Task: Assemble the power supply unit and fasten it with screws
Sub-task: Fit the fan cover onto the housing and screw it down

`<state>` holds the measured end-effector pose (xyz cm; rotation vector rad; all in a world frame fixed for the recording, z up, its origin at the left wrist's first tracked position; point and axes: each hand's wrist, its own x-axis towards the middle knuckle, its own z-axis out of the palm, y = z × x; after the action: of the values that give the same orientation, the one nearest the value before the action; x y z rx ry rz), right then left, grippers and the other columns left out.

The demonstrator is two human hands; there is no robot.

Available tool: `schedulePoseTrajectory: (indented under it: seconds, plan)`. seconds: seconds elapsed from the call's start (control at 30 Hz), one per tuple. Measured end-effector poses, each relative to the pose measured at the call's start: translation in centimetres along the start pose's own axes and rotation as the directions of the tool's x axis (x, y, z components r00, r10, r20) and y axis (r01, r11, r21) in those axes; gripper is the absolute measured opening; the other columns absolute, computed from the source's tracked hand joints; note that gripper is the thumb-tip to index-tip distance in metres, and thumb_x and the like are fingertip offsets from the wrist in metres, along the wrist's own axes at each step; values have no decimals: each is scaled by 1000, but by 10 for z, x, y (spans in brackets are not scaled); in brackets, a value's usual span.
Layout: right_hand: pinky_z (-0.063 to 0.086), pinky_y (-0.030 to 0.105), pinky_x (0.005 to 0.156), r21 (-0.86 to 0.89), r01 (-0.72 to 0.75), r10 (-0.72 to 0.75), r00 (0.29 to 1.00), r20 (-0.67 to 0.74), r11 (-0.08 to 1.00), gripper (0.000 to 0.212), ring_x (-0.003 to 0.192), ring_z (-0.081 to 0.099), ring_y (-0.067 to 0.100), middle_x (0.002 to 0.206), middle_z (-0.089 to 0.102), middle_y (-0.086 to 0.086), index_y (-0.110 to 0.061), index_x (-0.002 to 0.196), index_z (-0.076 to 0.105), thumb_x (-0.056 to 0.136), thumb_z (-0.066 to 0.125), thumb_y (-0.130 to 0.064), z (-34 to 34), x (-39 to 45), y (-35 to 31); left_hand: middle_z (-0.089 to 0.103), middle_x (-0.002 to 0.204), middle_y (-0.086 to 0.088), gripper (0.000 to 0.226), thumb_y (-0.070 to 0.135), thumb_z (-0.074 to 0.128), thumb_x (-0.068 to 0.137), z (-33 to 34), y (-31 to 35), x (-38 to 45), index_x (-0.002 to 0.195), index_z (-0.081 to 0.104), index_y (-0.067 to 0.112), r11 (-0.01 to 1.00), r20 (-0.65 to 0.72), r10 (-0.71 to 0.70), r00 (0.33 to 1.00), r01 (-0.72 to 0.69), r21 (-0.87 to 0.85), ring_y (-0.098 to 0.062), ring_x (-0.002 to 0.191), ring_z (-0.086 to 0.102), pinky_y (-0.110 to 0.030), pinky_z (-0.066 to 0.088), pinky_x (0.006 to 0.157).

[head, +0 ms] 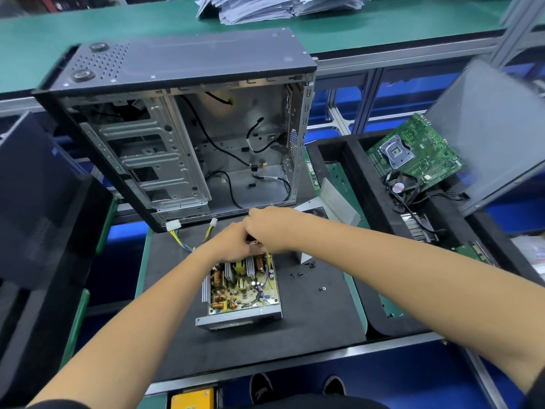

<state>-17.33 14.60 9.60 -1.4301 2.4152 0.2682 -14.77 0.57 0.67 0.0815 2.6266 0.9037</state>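
Note:
The open power supply unit (243, 290) lies on the black mat (309, 335), its circuit board with coils and heat sinks exposed. My left hand (228, 243) and my right hand (269, 228) meet over its far end, fingers curled round a small dark part between them; what that part is I cannot tell. Yellow and purple wires with white connectors (174, 225) trail from under my left hand. Several small black screws (300, 273) lie loose on the mat to the right. A folded silver metal cover (336, 199) stands behind my right hand.
An open computer case (182, 137) stands upright behind the mat. To the right, a black tray (368, 184) holds a green motherboard (413, 149), a fan (398, 187) and a heat sink. A grey side panel (486, 134) leans there. Stacked papers (265, 7) sit on the far bench.

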Motion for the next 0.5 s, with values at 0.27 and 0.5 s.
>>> schedulePoseTrajectory:
  seconds: [0.27, 0.5]
  plan:
    - [28, 24, 43, 56, 5, -2, 999, -53, 998, 13, 51, 40, 11, 63, 37, -2, -13, 82, 51, 85, 64, -12, 8, -3, 8, 65, 109, 3, 17, 31, 70, 86, 0, -3, 2, 101, 66, 26, 998, 21, 55, 998, -56, 35, -18, 100, 57, -31, 43, 81]
    - [34, 26, 48, 296, -24, 75, 984, -159, 955, 17, 61, 44, 20, 63, 50, 7, -3, 74, 62, 75, 70, -18, 2, -2, 16, 63, 95, 3, 12, 31, 70, 86, 1, -4, 3, 87, 59, 28, 994, 25, 57, 998, -59, 95, -23, 95, 57, -34, 43, 78]
